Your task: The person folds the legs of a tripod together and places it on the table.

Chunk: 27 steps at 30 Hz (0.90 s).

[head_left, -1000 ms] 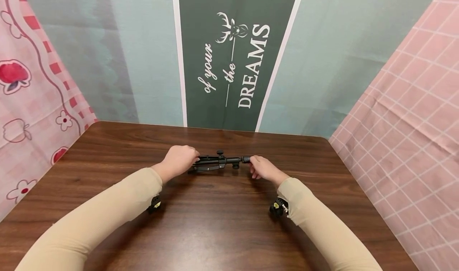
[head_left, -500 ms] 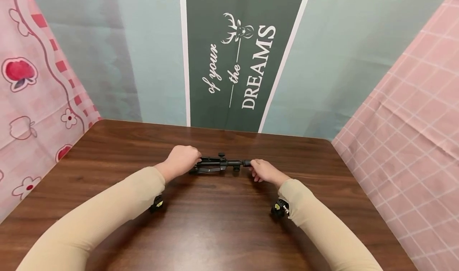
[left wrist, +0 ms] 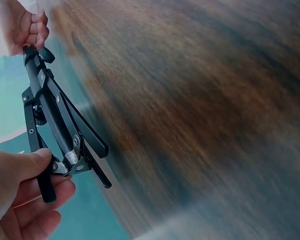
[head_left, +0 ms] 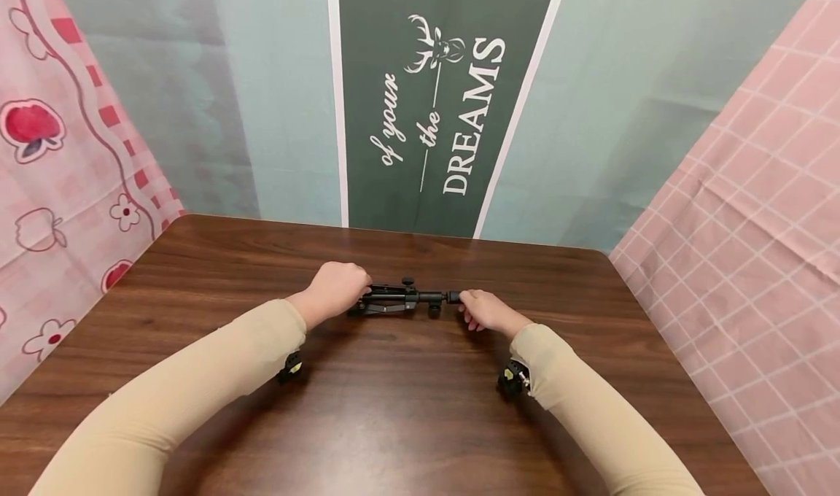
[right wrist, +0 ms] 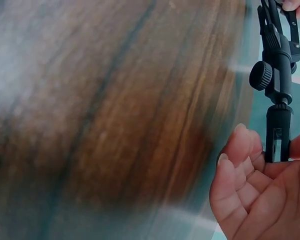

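Observation:
A black mini tripod (head_left: pixel 394 297) with folded legs lies level between the two hands, above or on the table; the head view does not settle which. My left hand (head_left: pixel 337 289) grips its leg end, and in the left wrist view the thumb (left wrist: pixel 35 161) and fingers pinch one leg near the hinge. At the other end, my right hand (head_left: pixel 484 311) holds the head piece (right wrist: pixel 278 131) between thumb and fingers. Two ridged knobs stick out from the tripod, one being the larger knob (right wrist: pixel 261 75) near the head.
The brown wooden table (head_left: pixel 394 408) spreads under both arms. Behind it hangs a green and blue curtain (head_left: pixel 282 117) with lettering. Pink patterned cloths (head_left: pixel 755 190) hang on both sides. A small black device (head_left: pixel 291 368) sits at each wrist.
The tripod stays between both hands, with the grips looking the same. The whole head view has shifted slightly; the hands and tripod appear a little further right than a second ago.

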Each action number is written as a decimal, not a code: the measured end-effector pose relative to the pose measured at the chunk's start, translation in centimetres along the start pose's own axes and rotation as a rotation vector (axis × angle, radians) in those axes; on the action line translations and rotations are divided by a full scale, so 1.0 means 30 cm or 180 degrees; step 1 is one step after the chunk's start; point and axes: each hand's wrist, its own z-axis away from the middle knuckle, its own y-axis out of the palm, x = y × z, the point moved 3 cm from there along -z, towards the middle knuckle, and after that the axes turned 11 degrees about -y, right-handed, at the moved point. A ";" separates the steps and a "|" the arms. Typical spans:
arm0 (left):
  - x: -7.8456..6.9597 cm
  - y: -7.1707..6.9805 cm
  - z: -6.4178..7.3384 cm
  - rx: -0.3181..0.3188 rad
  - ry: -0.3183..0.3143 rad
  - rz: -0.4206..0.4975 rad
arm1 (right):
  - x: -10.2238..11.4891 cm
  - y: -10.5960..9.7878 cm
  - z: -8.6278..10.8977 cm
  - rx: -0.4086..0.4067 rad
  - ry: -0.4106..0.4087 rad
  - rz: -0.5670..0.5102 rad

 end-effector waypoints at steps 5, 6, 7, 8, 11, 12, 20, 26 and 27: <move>0.003 0.016 -0.011 0.0099 -0.0037 0.0045 | -0.010 0.000 -0.008 0.0053 0.0021 0.0078; 0.002 0.021 -0.014 0.0117 -0.0041 0.0050 | -0.012 0.001 -0.009 0.0054 0.0038 0.0080; 0.002 0.024 -0.017 0.0125 -0.0037 0.0055 | -0.014 0.002 -0.009 0.0053 0.0051 0.0086; 0.002 0.027 -0.019 0.0140 -0.0041 0.0058 | -0.016 0.003 -0.009 0.0054 0.0060 0.0090; -0.002 0.032 -0.023 0.0138 -0.0028 0.0049 | -0.018 0.007 -0.009 0.0048 0.0069 0.0109; -0.003 0.033 -0.024 0.0136 -0.0024 0.0036 | -0.019 0.009 -0.009 0.0050 0.0069 0.0131; -0.011 0.045 -0.035 0.0156 -0.0058 -0.0016 | -0.026 0.007 -0.014 0.0105 0.0080 0.0508; -0.016 0.042 -0.047 0.0201 -0.0129 0.0018 | -0.034 0.002 -0.020 0.0149 0.0098 0.0756; -0.017 0.042 -0.048 0.0206 -0.0139 0.0028 | -0.035 0.003 -0.020 0.0160 0.0102 0.0785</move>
